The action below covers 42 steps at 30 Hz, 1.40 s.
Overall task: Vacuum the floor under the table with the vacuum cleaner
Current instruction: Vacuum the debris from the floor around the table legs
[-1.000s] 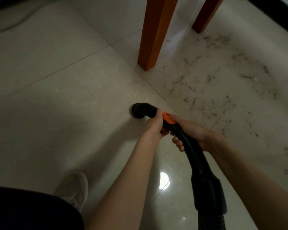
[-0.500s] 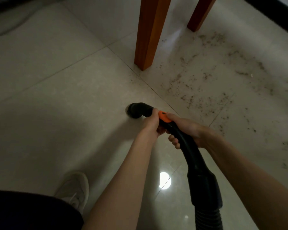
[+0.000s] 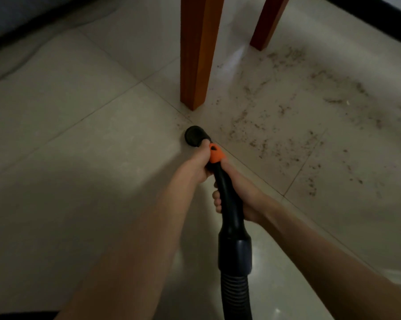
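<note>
At the centre of the view: both hands hold one black vacuum handle.
Left grip: the left hand (image 3: 198, 163) has its fingers curled round the front of the vacuum handle (image 3: 227, 192), just behind the bend and beside the orange slider (image 3: 215, 154).
Right grip: the right hand (image 3: 240, 196) is wrapped round the same handle just behind the left one; its fingertips (image 3: 216, 200) show on the left side of the tube.
Vacuum parts: the handle curves forward to a round black open end (image 3: 194, 136) that points down at the floor; whether it touches the tile I cannot tell. Behind the hands the tube widens into a cuff (image 3: 235, 252), and a ribbed hose (image 3: 236, 296) runs from it out of the bottom edge.
Floor: pale glossy tiles (image 3: 79, 146) with thin grout lines; the open end sits near a grout crossing.
Dirt: a wide scatter of dark crumbs and dust (image 3: 287, 135) lies to the right of and beyond the open end, starting just beside it.
In the way: the near table leg (image 3: 197, 51), orange-brown wood, stands upright just beyond the open end, at the left edge of the dirt. A second, darker table leg (image 3: 267, 21) stands farther back to the right, with dirt near its foot.
Edges: a dark skirting band (image 3: 379, 17) runs along the top right; a dark shape (image 3: 15, 19) fills the top left corner.
</note>
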{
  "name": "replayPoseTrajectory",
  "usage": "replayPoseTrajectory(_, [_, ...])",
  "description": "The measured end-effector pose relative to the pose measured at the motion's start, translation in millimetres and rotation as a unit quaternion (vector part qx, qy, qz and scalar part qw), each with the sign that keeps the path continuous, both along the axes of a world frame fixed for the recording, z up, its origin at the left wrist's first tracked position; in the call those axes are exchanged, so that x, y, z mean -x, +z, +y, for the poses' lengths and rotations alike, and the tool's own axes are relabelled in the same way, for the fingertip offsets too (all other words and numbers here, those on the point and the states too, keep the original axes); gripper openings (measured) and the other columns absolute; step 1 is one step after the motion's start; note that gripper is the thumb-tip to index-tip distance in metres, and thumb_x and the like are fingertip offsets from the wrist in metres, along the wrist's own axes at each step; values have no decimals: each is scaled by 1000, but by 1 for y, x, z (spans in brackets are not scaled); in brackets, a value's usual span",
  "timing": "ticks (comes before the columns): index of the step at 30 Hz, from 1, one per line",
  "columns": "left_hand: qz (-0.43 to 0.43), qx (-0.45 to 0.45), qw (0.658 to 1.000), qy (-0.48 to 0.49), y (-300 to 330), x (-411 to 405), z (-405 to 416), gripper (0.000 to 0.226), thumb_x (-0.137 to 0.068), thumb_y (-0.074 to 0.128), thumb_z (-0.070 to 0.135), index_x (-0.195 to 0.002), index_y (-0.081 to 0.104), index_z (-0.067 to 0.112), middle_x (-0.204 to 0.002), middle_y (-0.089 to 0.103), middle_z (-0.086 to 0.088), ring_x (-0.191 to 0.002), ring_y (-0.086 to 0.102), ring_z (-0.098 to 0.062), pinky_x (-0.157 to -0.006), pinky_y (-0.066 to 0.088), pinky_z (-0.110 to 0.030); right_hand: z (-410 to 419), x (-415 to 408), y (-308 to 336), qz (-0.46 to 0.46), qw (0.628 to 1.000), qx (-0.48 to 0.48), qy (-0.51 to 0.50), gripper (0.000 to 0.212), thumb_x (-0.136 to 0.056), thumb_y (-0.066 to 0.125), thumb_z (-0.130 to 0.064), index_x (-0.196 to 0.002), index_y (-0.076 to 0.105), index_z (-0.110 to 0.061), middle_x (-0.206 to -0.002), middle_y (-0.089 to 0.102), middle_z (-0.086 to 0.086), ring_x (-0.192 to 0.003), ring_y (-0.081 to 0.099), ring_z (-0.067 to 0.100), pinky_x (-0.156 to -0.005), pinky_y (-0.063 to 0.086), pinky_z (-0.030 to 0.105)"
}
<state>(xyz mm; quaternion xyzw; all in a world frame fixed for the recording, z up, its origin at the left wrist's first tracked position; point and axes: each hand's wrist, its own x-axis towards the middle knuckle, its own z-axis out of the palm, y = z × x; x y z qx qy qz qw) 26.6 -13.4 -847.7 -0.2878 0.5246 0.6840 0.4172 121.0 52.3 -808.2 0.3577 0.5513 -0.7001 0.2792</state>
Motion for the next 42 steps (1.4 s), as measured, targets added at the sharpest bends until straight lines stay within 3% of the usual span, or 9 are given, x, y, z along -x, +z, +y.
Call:
replayPoseTrajectory(3, [14,25,1000,-11,-1,5,-8,43,-101,33,40,-117,52,5,-88,58,-11,-75,59,-22,-74,49,-34,-10,-8,-5,10,1000,26,-10,54,-95,38,-57,-82,50,-6,-58,54,8,-46,52,18,-45,49,25])
replayPoseTrajectory(6, [23,53,998,-26,1,5,-11,50,-102,31,40,-129,47,1,-116,59,-19,-108,58,-31,-81,46,-37,-20,-18,-7,34,999,-11,-17,49,-96,41,-53,-87,50,-6,-58,55,8,-46,54,19,-45,49,26])
replayPoseTrajectory(9, [39,68,997,-29,6,4,-8,53,-101,31,42,-128,46,-1,-108,59,-18,-110,57,-31,-83,47,-38,-22,-19,-5,45,997,-55,-31,49,-98,39,-51,-89,50,-4,-55,54,8,-42,51,19,-42,48,26])
replayPoseTrajectory(14, [68,84,991,-76,13,13,-4,52,-99,36,43,-134,43,5,-120,58,-17,-110,58,-31,-75,49,-37,-17,-1,0,57,995,-59,-50,51,-98,40,-49,-82,50,-2,-54,51,10,-41,49,21,-41,46,26])
replayPoseTrajectory(21, [73,112,990,-53,13,25,-22,45,-101,35,35,-133,41,4,-128,53,-21,-118,53,-32,-82,45,-37,-34,15,-7,59,997,-35,-39,50,-98,41,-48,-83,52,-1,-50,50,7,-38,48,19,-41,45,25])
replayPoseTrajectory(26, [49,118,991,-44,15,35,-43,48,-100,37,38,-131,46,2,-95,60,-15,-112,56,-27,-79,44,-31,-58,29,-7,65,996,-42,-34,48,-97,42,-48,-90,52,-2,-59,52,10,-43,51,19,-42,45,26])
replayPoseTrajectory(29, [46,121,990,-48,18,43,-50,47,-100,37,39,-127,49,3,-81,54,-11,-76,55,-21,-69,45,-29,-71,38,-3,66,996,-31,-48,49,-98,41,-47,-99,52,1,-62,52,10,-44,51,19,-41,44,25])
replayPoseTrajectory(34, [26,136,988,-69,23,64,-63,45,-96,45,44,-91,52,0,-85,56,-12,-71,53,-20,-85,44,-32,-82,55,9,63,995,7,-71,48,-99,40,-46,-103,50,1,-65,53,11,-46,52,20,-40,45,24])
replayPoseTrajectory(42, [45,163,981,-95,23,82,-56,43,-97,43,43,-100,53,1,-83,54,-12,-71,53,-19,-77,45,-32,-74,71,9,60,995,21,-80,46,-100,39,-46,-97,49,-1,-65,52,11,-47,52,20,-41,45,24])
